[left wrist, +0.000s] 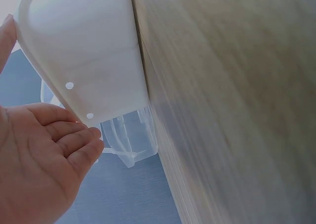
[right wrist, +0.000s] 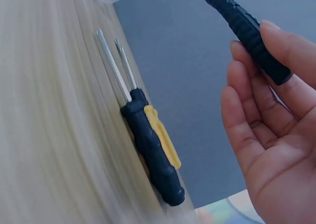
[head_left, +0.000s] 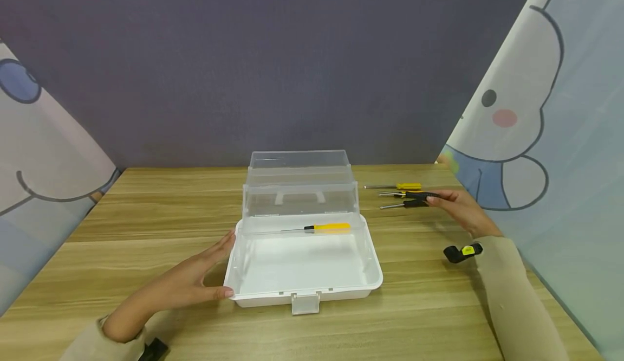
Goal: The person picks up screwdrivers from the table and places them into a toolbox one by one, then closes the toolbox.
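Observation:
A white plastic box [head_left: 263, 300] stands on the table, its clear lid [head_left: 297, 201] raised at the back. Inside, along the rear, lies a screwdriver with a yellow and black handle [head_left: 336, 227]. My left hand [head_left: 182, 288] rests against the box's left side, fingers fairly straight, thumb by the front corner. Off to the right, my right hand [head_left: 460, 209] pinches a screwdriver by its black handle [right wrist: 252, 39], lifted above the tabletop. Below it lie another black-handled screwdriver [right wrist: 153, 152] and one with yellow on its handle [right wrist: 165, 137]. The held shaft is mostly cut off in the right wrist view.
A yellow-handled screwdriver [head_left: 409, 186] lies farther back on the wooden table [head_left: 161, 214]. The box's front latch [head_left: 305, 304] hangs down. A dark grey panel [head_left: 292, 68] closes off the back, and printed cartoon panels [head_left: 575, 231] flank both sides.

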Demonstrator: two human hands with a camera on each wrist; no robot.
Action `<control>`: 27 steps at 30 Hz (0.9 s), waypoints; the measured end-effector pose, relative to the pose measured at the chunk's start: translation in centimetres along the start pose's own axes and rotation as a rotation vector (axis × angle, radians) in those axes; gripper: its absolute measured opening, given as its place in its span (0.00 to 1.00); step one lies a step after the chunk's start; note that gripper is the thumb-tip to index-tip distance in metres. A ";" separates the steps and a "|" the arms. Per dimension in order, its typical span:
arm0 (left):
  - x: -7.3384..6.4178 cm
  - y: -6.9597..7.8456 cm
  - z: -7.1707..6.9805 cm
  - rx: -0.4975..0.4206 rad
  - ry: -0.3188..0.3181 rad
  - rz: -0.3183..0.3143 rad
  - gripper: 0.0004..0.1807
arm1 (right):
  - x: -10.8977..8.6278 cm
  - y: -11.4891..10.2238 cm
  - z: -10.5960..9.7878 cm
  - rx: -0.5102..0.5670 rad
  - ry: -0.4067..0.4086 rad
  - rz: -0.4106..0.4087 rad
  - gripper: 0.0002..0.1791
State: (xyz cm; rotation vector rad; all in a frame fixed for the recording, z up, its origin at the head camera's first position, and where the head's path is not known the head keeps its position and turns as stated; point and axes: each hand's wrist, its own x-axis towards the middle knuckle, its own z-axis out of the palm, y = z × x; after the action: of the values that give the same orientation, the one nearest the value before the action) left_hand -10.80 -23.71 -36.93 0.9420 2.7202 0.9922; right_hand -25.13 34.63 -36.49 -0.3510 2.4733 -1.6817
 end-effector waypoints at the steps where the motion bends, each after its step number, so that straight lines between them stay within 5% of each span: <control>1: 0.0 0.0 0.0 0.003 0.000 0.001 0.51 | 0.0 -0.2 0.1 0.016 -0.002 -0.021 0.11; 16: 0.0 0.1 -0.1 0.008 0.000 0.011 0.51 | -0.6 -2.6 1.7 -0.054 0.050 -0.053 0.12; 27: -0.1 0.1 -0.2 0.016 -0.005 0.007 0.51 | -1.0 -3.8 2.9 0.015 0.066 -0.083 0.09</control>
State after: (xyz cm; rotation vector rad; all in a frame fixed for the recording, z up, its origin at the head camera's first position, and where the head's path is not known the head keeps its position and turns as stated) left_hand -10.76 -23.82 -36.76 0.9554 2.7274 0.9691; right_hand -23.00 30.95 -34.11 -0.4085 2.5241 -1.7703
